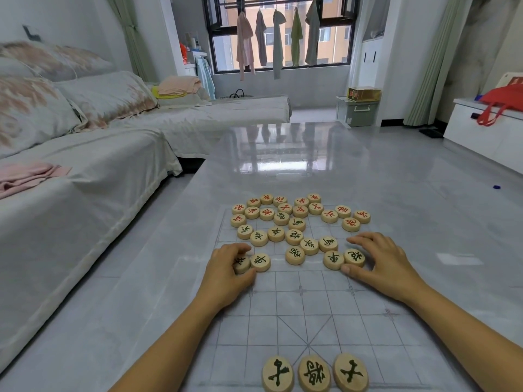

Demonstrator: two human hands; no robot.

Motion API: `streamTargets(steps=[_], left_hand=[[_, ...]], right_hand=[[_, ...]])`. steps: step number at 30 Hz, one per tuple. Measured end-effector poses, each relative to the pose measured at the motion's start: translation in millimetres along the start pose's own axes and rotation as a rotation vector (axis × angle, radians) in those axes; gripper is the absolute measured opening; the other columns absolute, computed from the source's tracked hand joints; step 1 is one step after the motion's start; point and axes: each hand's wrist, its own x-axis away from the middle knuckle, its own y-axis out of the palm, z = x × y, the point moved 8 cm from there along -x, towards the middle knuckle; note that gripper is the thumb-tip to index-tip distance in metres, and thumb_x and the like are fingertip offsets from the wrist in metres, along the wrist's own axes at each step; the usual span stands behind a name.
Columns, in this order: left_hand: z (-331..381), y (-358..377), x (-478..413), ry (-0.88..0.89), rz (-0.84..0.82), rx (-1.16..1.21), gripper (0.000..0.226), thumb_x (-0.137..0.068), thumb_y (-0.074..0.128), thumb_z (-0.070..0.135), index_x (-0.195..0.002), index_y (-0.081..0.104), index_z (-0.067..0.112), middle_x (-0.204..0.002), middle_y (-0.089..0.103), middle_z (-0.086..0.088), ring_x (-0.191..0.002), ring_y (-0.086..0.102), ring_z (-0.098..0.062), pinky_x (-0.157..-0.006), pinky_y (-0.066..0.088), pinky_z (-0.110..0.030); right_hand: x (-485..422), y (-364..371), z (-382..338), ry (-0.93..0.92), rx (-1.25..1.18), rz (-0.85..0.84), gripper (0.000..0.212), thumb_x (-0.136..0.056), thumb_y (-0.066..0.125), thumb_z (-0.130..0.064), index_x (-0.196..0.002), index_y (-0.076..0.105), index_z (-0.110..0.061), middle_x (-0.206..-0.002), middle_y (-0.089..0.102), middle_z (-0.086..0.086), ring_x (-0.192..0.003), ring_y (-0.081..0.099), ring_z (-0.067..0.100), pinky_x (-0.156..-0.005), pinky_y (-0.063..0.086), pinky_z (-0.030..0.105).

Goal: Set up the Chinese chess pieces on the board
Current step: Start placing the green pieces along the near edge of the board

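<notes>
Board [300, 304] lay flat on the glossy table [410, 199]. Three black pieces [314, 373] stood in a row at the near edge. The rest sat in a loose heap [294, 224] on the far half, red ones farthest. Left hand [226, 275] had fingers curled around one black piece [242, 263], thumb below it, another piece touching alongside. Right hand [379, 264] lay spread, fingers open, thumb and fingertips bracketing two black pieces [343, 258], not lifted.
</notes>
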Motion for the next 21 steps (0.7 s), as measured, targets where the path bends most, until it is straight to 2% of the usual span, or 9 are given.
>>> streamTargets(steps=[3, 5, 7, 9, 13, 17, 19, 21], left_hand=[[-5, 1, 0, -0.041, -0.009, 0.058, 0.039, -0.08, 0.063, 0.011, -0.116, 0.052, 0.02, -0.112, 0.053, 0.006, -0.109, 0.049, -0.013, -0.094, 0.043, -0.026], [-6, 0, 1, -0.055, -0.001, 0.098, 0.036, -0.081, 0.063, 0.011, -0.113, 0.051, 0.022, -0.11, 0.055, 0.005, -0.104, 0.052, -0.012, -0.09, 0.045, -0.025], [-6, -3, 2, -0.075, 0.026, 0.178, 0.03, -0.084, 0.061, 0.013, -0.11, 0.05, 0.024, -0.104, 0.057, 0.006, -0.097, 0.054, -0.01, -0.083, 0.045, -0.02], [-7, -5, 3, -0.098, 0.052, 0.261, 0.025, -0.088, 0.056, 0.013, -0.109, 0.049, 0.023, -0.101, 0.058, 0.006, -0.093, 0.056, -0.01, -0.076, 0.044, -0.016], [-13, -11, 1, -0.13, 0.131, 0.346, 0.025, -0.09, 0.047, 0.003, -0.11, 0.048, 0.019, -0.097, 0.06, 0.004, -0.088, 0.058, -0.012, -0.072, 0.046, -0.018], [-31, -24, 3, -0.237, 0.297, 0.528, 0.028, -0.085, 0.044, -0.009, -0.097, 0.051, 0.015, -0.09, 0.058, -0.003, -0.075, 0.06, -0.014, -0.068, 0.046, -0.022], [-35, -25, 4, -0.279, 0.321, 0.605, 0.032, -0.084, 0.041, -0.011, -0.09, 0.05, 0.019, -0.088, 0.056, -0.005, -0.069, 0.057, -0.016, -0.065, 0.046, -0.024], [-32, -24, 4, -0.272, 0.311, 0.606, 0.032, -0.086, 0.041, -0.01, -0.088, 0.05, 0.02, -0.088, 0.056, -0.005, -0.072, 0.057, -0.016, -0.066, 0.046, -0.022]], right_hand=[[0, -1, -1, -0.007, -0.008, 0.0, 0.089, -0.054, 0.03, -0.081, -0.128, 0.045, -0.034, -0.131, 0.042, -0.009, -0.121, 0.036, 0.012, -0.091, 0.026, 0.027], [0, -1, -2, -0.023, -0.01, 0.008, 0.076, -0.062, 0.04, -0.077, -0.124, 0.049, -0.033, -0.128, 0.045, -0.009, -0.118, 0.037, 0.011, -0.089, 0.026, 0.026], [0, -4, -3, -0.026, -0.021, 0.036, 0.053, -0.076, 0.057, -0.06, -0.12, 0.054, -0.03, -0.126, 0.048, -0.008, -0.116, 0.039, 0.012, -0.088, 0.027, 0.026], [-1, -5, -2, -0.022, -0.034, 0.051, 0.042, -0.08, 0.062, -0.047, -0.117, 0.056, -0.029, -0.124, 0.05, -0.007, -0.114, 0.04, 0.011, -0.087, 0.027, 0.025], [-1, -3, -1, -0.01, -0.044, 0.028, 0.047, -0.077, 0.064, -0.049, -0.12, 0.053, -0.031, -0.124, 0.049, -0.009, -0.115, 0.038, 0.01, -0.087, 0.026, 0.025], [-1, -2, 0, 0.0, -0.056, 0.017, 0.05, -0.075, 0.066, -0.05, -0.12, 0.052, -0.032, -0.123, 0.048, -0.009, -0.112, 0.037, 0.008, -0.087, 0.027, 0.026], [-1, -2, 0, -0.004, -0.053, 0.011, 0.046, -0.076, 0.066, -0.048, -0.118, 0.053, -0.032, -0.122, 0.049, -0.009, -0.111, 0.036, 0.007, -0.086, 0.027, 0.026], [-1, -2, -1, -0.012, -0.056, 0.008, 0.042, -0.077, 0.066, -0.046, -0.115, 0.054, -0.032, -0.121, 0.048, -0.01, -0.112, 0.037, 0.008, -0.086, 0.027, 0.026]])
